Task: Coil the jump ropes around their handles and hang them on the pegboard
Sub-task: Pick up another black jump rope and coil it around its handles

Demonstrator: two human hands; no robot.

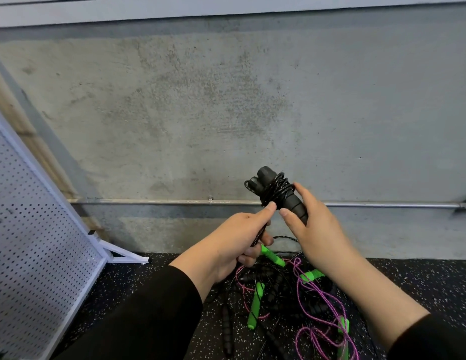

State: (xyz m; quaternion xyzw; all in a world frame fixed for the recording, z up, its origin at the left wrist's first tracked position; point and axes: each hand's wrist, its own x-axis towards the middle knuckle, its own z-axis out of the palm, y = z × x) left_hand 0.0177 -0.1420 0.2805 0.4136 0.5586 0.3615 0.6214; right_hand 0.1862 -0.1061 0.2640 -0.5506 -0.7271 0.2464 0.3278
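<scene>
My right hand [311, 224] grips a pair of black foam handles [276, 190] held upright together, with black rope coiled around their upper part. My left hand [238, 241] pinches the loose end of that black rope [260, 231] between thumb and fingers just below the coil. Under both hands a tangled pile of jump ropes [291, 302] lies on the floor, with green handles, black handles and purple cord. The white pegboard [31, 229] leans at the left edge of the view.
A bare concrete wall [200, 113] fills the background, with a metal pipe [161, 201] running along it low down. The floor is black speckled rubber [421, 281]. The pegboard's white foot [125, 257] rests on the floor near the wall.
</scene>
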